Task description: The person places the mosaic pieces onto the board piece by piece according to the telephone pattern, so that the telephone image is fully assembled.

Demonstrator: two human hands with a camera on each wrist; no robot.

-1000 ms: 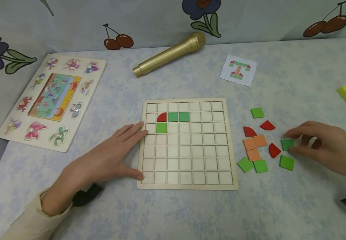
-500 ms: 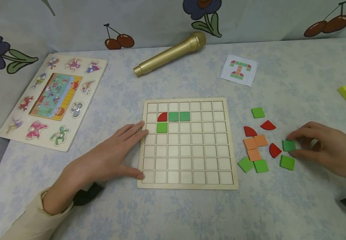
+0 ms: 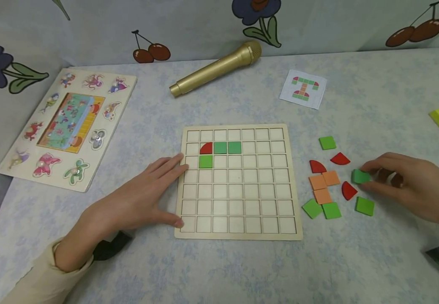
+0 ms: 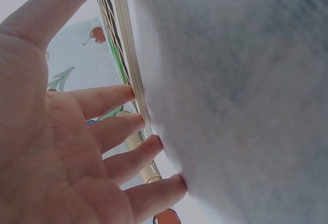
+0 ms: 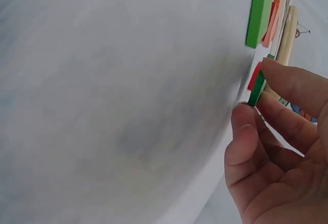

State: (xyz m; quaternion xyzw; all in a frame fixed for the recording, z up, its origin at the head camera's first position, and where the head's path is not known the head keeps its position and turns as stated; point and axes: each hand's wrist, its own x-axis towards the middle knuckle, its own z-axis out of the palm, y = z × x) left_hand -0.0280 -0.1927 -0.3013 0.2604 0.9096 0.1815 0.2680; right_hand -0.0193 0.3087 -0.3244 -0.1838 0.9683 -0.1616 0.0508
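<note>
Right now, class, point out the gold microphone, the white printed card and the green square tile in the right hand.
Gold microphone (image 3: 211,72): head view, middle of its handle.
White printed card (image 3: 303,89): head view, centre of its print.
Green square tile (image 3: 360,176): head view, upper face.

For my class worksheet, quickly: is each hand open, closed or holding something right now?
Left hand: open, touching the left edge of the grid board.
Right hand: pinching a green square tile.
</note>
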